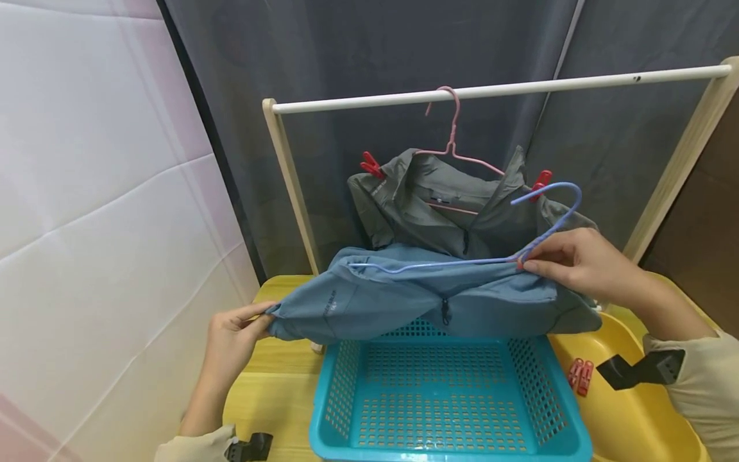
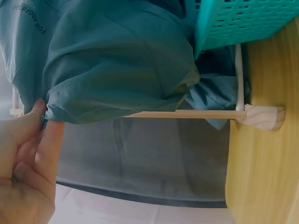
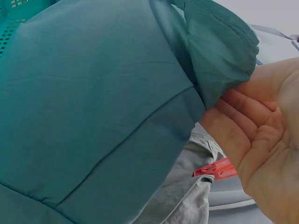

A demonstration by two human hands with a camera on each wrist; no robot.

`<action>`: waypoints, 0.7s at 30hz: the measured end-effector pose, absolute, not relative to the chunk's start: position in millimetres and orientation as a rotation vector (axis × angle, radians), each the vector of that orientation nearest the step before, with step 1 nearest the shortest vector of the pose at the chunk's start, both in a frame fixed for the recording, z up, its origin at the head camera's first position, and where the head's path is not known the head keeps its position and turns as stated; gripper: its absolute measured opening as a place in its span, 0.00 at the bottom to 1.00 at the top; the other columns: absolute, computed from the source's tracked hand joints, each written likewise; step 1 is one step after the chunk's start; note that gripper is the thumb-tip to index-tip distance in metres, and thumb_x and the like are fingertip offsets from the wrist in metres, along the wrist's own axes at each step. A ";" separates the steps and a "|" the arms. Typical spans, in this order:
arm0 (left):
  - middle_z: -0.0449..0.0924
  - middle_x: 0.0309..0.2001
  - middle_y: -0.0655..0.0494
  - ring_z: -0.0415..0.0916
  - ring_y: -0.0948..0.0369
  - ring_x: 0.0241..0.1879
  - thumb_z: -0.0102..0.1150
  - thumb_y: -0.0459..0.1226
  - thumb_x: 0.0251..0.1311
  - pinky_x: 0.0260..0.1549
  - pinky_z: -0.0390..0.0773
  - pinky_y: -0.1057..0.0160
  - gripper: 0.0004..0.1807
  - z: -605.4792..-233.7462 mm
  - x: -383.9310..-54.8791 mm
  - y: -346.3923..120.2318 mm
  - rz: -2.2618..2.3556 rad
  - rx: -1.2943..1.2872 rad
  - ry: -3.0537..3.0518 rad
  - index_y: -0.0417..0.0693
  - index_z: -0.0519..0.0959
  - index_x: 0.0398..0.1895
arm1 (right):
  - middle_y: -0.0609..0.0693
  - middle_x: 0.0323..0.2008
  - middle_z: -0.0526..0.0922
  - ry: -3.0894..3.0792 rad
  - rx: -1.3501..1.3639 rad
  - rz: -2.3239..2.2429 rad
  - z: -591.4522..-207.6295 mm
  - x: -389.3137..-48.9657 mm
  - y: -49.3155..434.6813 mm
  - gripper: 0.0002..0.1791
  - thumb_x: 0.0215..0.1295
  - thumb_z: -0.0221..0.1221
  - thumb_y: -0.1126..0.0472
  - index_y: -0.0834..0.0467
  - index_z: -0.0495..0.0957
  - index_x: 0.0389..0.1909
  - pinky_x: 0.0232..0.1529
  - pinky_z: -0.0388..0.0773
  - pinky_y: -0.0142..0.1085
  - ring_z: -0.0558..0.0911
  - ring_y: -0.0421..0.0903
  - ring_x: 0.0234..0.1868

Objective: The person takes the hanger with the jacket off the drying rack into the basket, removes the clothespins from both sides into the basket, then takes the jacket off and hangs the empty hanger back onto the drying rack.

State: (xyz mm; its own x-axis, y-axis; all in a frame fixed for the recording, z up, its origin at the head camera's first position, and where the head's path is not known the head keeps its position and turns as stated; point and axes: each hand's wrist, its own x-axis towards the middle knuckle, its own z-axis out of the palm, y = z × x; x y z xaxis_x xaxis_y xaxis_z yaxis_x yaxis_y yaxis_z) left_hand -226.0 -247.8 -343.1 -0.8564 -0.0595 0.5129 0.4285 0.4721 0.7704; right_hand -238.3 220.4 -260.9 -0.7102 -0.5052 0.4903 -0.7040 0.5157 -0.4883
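Note:
A blue zip jacket (image 1: 369, 308) is held up above a teal basket (image 1: 450, 453), with a blue hanger (image 1: 439, 264) lying along its upper edge and partly inside the cloth. My left hand (image 1: 233, 333) pinches the jacket's left end between thumb and fingers; the left wrist view shows the bunched cloth there. At the hanger's neck, my right hand (image 1: 589, 266) pinches the hanger together with the jacket's edge. In the right wrist view, the fingers of that hand are partly hidden behind the cloth.
Behind hangs a grey jacket (image 1: 433, 224) on a pink hanger (image 1: 453, 135), clipped by red clothespins (image 1: 372, 165), from a rack's white rail (image 1: 369, 101). A yellow basin (image 1: 629, 410) holding several red clothespins (image 1: 582, 377) stands right of the basket. Beneath lies a wooden tabletop (image 1: 277, 385).

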 end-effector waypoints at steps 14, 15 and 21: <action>0.80 0.37 0.36 0.80 0.69 0.27 0.56 0.20 0.53 0.27 0.78 0.66 0.08 -348.6 -223.4 -248.5 -1.429 -0.306 -2.295 0.28 0.81 0.36 | 0.41 0.35 0.83 -2.468 1.046 1.031 -276.0 -238.2 226.7 0.10 0.60 0.54 0.74 0.61 0.81 0.36 0.36 0.74 0.23 0.79 0.34 0.35; 0.79 0.37 0.35 0.80 0.69 0.27 0.55 0.20 0.53 0.27 0.78 0.66 0.08 -349.3 -222.9 -248.7 -1.434 -0.308 -2.299 0.27 0.80 0.37 | 0.41 0.35 0.83 -2.463 1.062 1.029 -276.8 -239.0 226.8 0.10 0.60 0.54 0.74 0.61 0.81 0.36 0.36 0.74 0.23 0.79 0.35 0.34; 0.78 0.39 0.33 0.79 0.69 0.29 0.54 0.19 0.53 0.27 0.78 0.66 0.09 -355.4 -223.8 -251.6 -1.458 -0.314 -2.312 0.26 0.79 0.38 | 0.43 0.38 0.82 -2.413 1.197 1.053 -278.7 -243.8 227.8 0.11 0.60 0.52 0.77 0.62 0.80 0.38 0.40 0.72 0.23 0.78 0.35 0.38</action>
State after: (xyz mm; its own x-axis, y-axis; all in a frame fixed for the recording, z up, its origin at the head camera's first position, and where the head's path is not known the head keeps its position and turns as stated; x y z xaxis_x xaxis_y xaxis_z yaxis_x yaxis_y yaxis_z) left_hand -223.8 -251.6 -355.4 -0.8998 -0.0168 0.4360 0.3861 0.4345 0.8137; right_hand -243.8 227.8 -278.7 -0.6315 -0.5900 0.5031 -0.7701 0.4017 -0.4955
